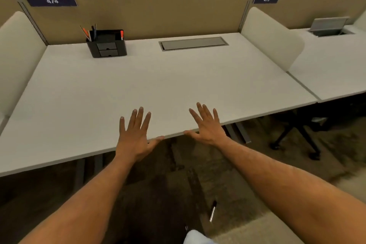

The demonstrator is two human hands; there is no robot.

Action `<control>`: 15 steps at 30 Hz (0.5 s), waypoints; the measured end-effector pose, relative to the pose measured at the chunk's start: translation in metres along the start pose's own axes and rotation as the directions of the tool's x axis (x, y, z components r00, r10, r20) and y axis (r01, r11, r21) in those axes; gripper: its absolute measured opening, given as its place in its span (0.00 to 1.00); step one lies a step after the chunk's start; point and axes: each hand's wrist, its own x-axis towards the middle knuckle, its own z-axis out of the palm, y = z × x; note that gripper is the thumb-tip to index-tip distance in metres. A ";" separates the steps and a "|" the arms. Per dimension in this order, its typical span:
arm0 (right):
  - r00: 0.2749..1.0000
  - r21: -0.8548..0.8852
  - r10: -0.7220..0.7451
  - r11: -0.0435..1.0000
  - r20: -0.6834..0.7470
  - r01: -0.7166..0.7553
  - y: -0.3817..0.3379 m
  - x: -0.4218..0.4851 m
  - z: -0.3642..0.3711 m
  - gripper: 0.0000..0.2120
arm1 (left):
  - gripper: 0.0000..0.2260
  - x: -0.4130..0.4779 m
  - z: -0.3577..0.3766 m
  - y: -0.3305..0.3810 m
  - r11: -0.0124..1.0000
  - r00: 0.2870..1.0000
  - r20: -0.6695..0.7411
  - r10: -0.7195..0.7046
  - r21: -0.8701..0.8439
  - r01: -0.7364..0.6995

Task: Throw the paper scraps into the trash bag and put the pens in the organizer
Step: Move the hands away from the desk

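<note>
Floor: a pen [213, 211] is lying on the dark carpet [168, 194] below the worktop's near edge, between the two forearms
Left hand [134, 136]: is being held flat and wide, fingers spread, nothing gripped, over the near edge of the worktop [178, 85]
Right hand [208, 127]: is being held wide too, fingers fanned, nothing gripped, palm down at the same edge, just beside the left hand
Organizer [108, 44]: a black box with two small drawers is standing at the far left of the worktop, against the partition [148, 14]
Pens [89, 32]: several are being held upright in the organizer's left compartment; an orange-capped one [121, 35] is standing at its right side
Cable hatch [193, 43]: is lying closed, right of the organizer
</note>
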 end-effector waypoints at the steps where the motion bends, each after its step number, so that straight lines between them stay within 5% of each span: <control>1: 1.000 -0.008 0.004 1.000 -0.001 -0.004 0.004 -0.010 0.002 0.43 | 0.43 -0.008 0.002 0.006 1.000 1.000 0.003 0.009 0.008 -0.009; 15: 0.988 0.044 0.080 0.995 0.135 -0.086 0.097 -0.176 0.125 0.43 | 0.42 -0.143 0.110 0.114 0.999 0.984 0.174 0.041 -0.006 -0.041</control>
